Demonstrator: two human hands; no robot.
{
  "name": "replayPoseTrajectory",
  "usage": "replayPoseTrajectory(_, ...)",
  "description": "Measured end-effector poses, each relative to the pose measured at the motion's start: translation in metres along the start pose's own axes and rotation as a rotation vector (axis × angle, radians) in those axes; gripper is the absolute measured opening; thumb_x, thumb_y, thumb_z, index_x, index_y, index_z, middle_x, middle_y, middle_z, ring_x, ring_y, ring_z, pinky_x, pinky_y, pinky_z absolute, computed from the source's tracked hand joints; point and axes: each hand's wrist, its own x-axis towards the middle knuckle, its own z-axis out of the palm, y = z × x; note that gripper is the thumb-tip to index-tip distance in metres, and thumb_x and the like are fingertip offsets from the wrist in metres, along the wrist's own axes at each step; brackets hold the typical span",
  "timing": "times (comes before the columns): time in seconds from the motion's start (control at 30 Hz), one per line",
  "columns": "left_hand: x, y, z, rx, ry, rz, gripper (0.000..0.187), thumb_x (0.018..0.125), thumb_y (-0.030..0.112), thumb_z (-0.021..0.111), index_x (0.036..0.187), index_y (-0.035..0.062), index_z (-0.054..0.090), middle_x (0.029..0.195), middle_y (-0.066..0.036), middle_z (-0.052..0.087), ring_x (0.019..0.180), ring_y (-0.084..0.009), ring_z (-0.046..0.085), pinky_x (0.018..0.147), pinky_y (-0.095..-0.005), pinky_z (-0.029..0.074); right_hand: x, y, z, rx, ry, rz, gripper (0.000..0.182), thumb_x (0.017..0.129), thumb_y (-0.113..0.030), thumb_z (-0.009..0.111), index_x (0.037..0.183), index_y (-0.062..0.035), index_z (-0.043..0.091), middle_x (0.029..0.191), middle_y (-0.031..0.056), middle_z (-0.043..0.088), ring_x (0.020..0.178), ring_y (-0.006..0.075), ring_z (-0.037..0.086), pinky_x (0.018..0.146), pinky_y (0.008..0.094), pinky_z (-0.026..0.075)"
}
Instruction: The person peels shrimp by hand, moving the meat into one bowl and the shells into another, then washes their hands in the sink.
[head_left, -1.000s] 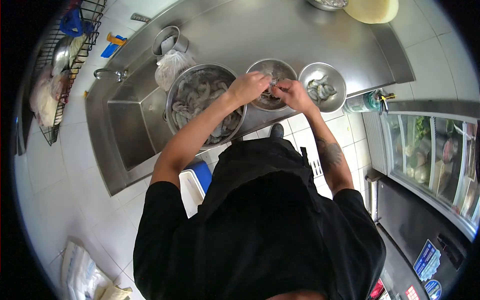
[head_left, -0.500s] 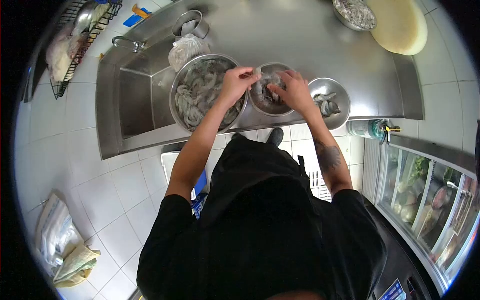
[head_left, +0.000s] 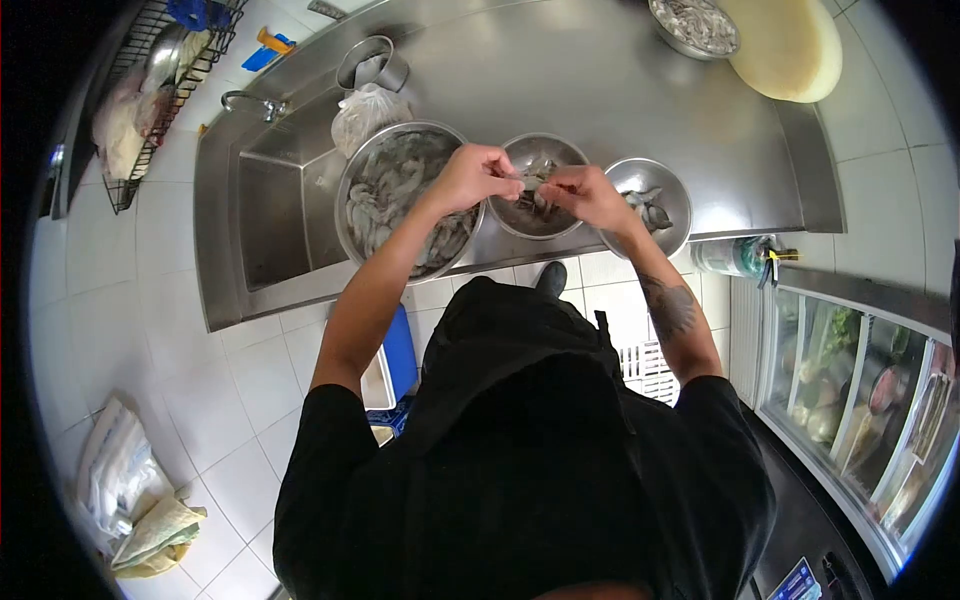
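My left hand and my right hand meet above the middle steel bowl, both pinching one grey shrimp between them. To the left stands a large steel bowl full of raw shrimp, partly over the sink. On the right a smaller steel bowl holds a few shrimp. All three bowls rest along the front of the steel counter.
A sink basin with a tap lies left. A plastic bag and a metal cup sit behind the big bowl. A round cutting board and another bowl are far right. A glass-door fridge stands right.
The view has shifted a little. Both hands have drawn closer together over the middle bowl and now grip the shrimp between them.
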Motion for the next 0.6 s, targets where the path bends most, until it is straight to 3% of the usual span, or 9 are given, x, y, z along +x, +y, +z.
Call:
replayPoseTrajectory(0.03,-0.002,0.002,-0.002,-0.111,-0.014,-0.024,0.011,0.084,0.001,0.073,0.088,-0.0042,0.065,0.084,-0.012,0.07,0.077,-0.0173,0.07,0.069,-0.0286,0.058,-0.002,-0.001,0.0,0.205,0.008,0.113,0.019,0.092,-0.014,0.065,0.083,0.0023,0.068,0.072,0.0056,0.065,0.068,0.0142,0.06,0.064,0.0316,0.045)
replayPoseTrajectory(0.07,-0.005,0.005,-0.004,-0.222,-0.028,-0.047,0.012,0.084,0.002,0.074,0.087,-0.004,0.064,0.085,-0.014,0.071,0.077,-0.0185,0.07,0.069,-0.0288,0.058,-0.002,0.002,0.001,0.205,0.004,0.112,0.019,0.092,-0.014,0.065,0.083,0.0023,0.068,0.072,0.0056,0.065,0.068,0.0142,0.06,0.064,0.0316,0.045)
replayPoseTrajectory(0.13,-0.01,0.011,-0.005,-0.332,-0.02,-0.072,0.012,0.084,0.002,0.074,0.087,-0.0024,0.064,0.084,-0.012,0.07,0.075,-0.018,0.07,0.069,-0.0286,0.057,-0.004,0.002,0.007,0.447,0.058,0.082,0.018,0.094,-0.013,0.066,0.085,0.0021,0.069,0.073,0.0004,0.062,0.073,0.006,0.054,0.064,0.0251,0.042)
replayPoseTrajectory(0.27,-0.017,0.014,-0.01,-0.585,-0.038,-0.146,0.013,0.083,0.002,0.075,0.087,-0.0005,0.062,0.082,-0.01,0.068,0.071,-0.0185,0.069,0.066,-0.0288,0.056,-0.006,-0.019,0.009,0.521,0.112,0.117,0.016,0.093,-0.011,0.066,0.085,0.0015,0.069,0.074,0.0008,0.063,0.073,0.0081,0.056,0.066,0.0254,0.044)
replayPoseTrajectory(0.43,-0.02,0.01,-0.021,-0.632,-0.138,-0.163,0.014,0.083,0.003,0.075,0.085,0.0008,0.062,0.08,-0.009,0.067,0.069,-0.0179,0.068,0.065,-0.028,0.056,-0.009,-0.025,0.013,0.572,0.076,0.064,0.018,0.094,-0.012,0.065,0.086,0.0031,0.069,0.081,0.0025,0.066,0.075,0.0087,0.057,0.07,0.0255,0.046)
replayPoseTrajectory(0.53,-0.024,-0.006,-0.042,-0.633,-0.142,-0.16,0.013,0.084,0.003,0.074,0.085,0.0012,0.061,0.081,-0.008,0.066,0.07,-0.0164,0.067,0.064,-0.0274,0.055,-0.013,-0.013,0.014,0.644,0.185,0.117,0.021,0.094,-0.017,0.066,0.089,0.0037,0.069,0.082,0.0029,0.066,0.075,0.0096,0.057,0.071,0.0262,0.046)
replayPoseTrajectory(0.6,-0.024,-0.01,-0.057,-0.634,-0.109,-0.14,0.013,0.084,0.003,0.074,0.086,0.0012,0.061,0.082,-0.007,0.066,0.07,-0.0157,0.067,0.064,-0.0272,0.055,-0.012,-0.019,0.003,0.477,0.227,0.221,0.024,0.095,-0.02,0.066,0.09,0.003,0.069,0.081,0.0029,0.066,0.075,0.0098,0.057,0.07,0.0265,0.046)
